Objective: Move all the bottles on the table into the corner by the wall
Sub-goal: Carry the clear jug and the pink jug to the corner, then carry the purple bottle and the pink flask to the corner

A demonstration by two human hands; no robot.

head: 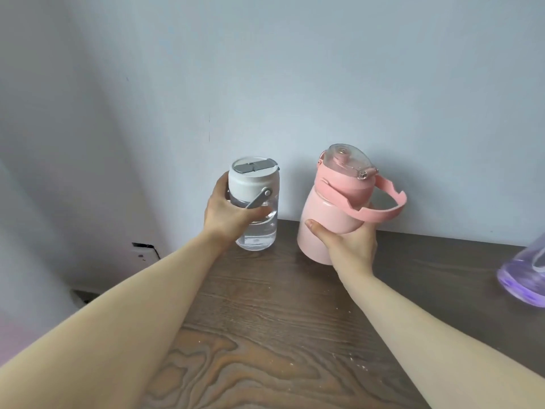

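Clear plastic bottle with white lid (256,208), left hand (228,212) gripping it, stands at the far-left corner by the wall. Pink handled bottle (330,208), tilted, in my right hand (349,243), just beside. Purple bottle (525,276) far right, unmoved.

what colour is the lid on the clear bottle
White with a grey flip tab, on the clear plastic water bottle; head view shows it.

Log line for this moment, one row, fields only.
left hand: holds clear bottle | right hand: holds pink bottle, tilted | purple bottle: right edge, untouched | table
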